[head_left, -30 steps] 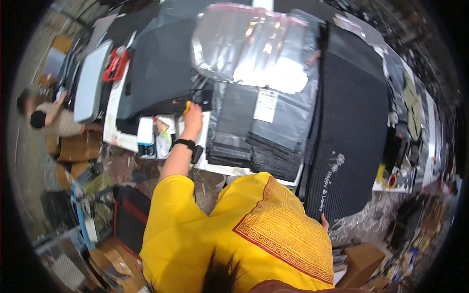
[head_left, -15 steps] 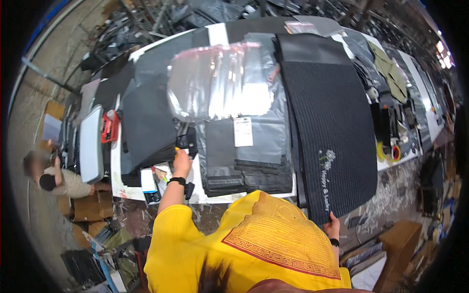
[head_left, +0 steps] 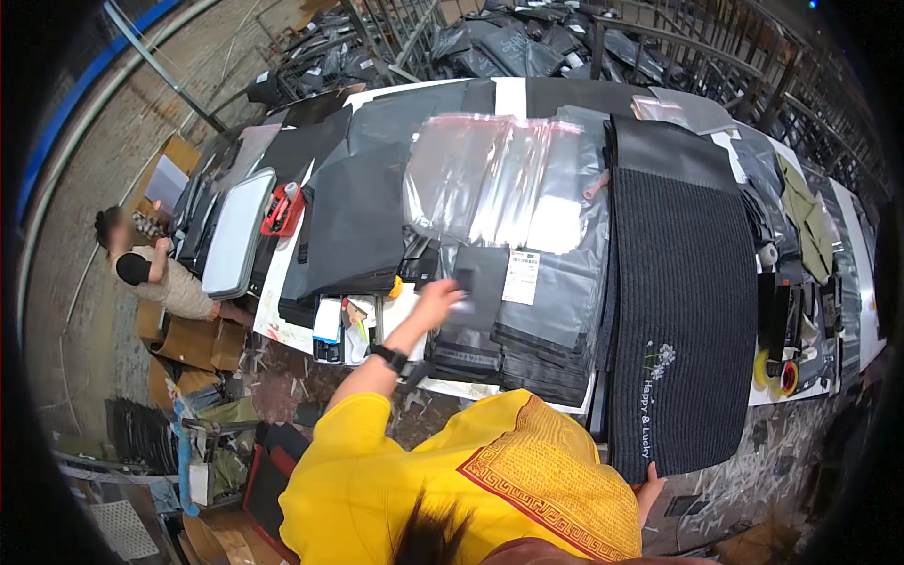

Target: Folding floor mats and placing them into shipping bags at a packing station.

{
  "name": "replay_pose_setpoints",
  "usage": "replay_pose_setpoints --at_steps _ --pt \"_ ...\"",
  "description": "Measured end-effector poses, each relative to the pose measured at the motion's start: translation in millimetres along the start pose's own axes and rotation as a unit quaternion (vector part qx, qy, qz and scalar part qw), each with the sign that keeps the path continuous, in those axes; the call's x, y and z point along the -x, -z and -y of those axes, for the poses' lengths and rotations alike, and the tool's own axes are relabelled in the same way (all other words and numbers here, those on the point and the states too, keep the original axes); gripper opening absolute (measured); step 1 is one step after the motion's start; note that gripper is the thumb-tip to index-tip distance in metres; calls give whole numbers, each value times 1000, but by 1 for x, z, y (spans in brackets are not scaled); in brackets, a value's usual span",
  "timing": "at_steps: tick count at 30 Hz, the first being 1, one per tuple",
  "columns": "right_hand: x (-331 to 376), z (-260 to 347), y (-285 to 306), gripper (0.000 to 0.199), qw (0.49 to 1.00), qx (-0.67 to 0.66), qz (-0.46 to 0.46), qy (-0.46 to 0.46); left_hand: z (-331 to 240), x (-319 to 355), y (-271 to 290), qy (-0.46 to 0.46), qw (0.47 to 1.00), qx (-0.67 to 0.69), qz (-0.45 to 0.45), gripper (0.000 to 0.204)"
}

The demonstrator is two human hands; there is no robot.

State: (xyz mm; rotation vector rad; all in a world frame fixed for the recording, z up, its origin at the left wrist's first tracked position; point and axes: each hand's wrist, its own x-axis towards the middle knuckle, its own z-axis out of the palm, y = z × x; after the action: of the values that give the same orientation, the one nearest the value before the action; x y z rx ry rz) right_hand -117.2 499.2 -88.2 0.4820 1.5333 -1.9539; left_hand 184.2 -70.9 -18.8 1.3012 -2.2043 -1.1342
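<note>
Right hand grips the long black ribbed mat at six o'clock, smart since it's probably floppy; left hand pinches some small dark flat piece.

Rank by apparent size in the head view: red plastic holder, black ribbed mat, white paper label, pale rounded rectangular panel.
1. Black ribbed mat
2. Pale panel
3. Red holder and white label: too alike to rank
</note>
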Motion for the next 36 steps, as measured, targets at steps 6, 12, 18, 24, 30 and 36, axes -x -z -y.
replay_pose_setpoints --at_steps 6,12,18,24,30,36 --pt "57 51 -50 50 995 -12 -1 102 -202 -52 -146 -76 866 389 304 19" --pt "72 93 -65 55 981 22 37 191 -179 -137 -232 -48 939 67 334 61" --pt "135 170 -15 49 988 73 -7 136 -156 -159 -277 187 775 460 391 89" --pt "152 196 41 41 975 180 -110 68 -124 -225 -316 165 690 648 277 46" --pt "142 218 29 37 920 354 -151 74 -145 -313 -278 172 779 535 277 55" --pt "122 279 -83 32 871 457 -108 146 -224 -252 -209 -86 925 350 118 28"
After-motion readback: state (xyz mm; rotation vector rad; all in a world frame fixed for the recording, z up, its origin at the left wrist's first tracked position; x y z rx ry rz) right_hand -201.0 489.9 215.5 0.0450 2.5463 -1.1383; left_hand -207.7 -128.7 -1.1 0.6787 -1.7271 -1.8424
